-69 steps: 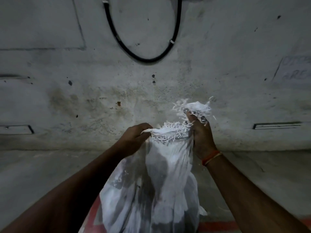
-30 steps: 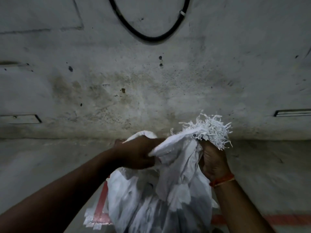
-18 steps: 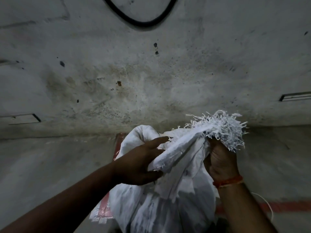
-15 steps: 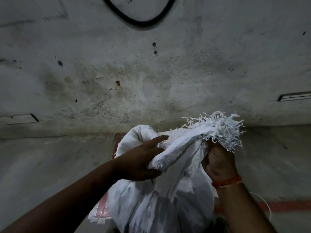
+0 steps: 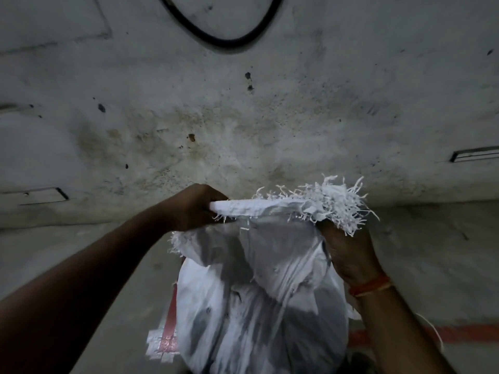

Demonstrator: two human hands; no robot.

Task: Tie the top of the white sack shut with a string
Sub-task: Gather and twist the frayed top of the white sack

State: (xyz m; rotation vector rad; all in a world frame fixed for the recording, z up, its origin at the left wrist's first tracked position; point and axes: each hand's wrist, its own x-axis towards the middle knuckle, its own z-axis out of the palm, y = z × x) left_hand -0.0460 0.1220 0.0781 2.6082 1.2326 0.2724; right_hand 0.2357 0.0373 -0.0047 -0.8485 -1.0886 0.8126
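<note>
White woven plastic sack (image 5: 259,306) stands on grey concrete floor (image 5: 67,260), centre frame, bulging. Frayed mouth (image 5: 318,203) now stretched flat, 9 to 3 o'clock; half second ago it sat bunched and slanted. Left hand (image 5: 189,209) has shifted from flat on cloth to closed grip on 9 o'clock end. Right hand (image 5: 348,252) grip clenched on frayed 3 o'clock end. Thin white string (image 5: 432,330) trails at 4 o'clock by right forearm. Likely meaning: mouth flattened for gathering; no tie started yet.

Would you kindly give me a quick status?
Left hand and right hand both gripping white sack top, stretched flat. No string tied yet. Nothing obstructing.
</note>
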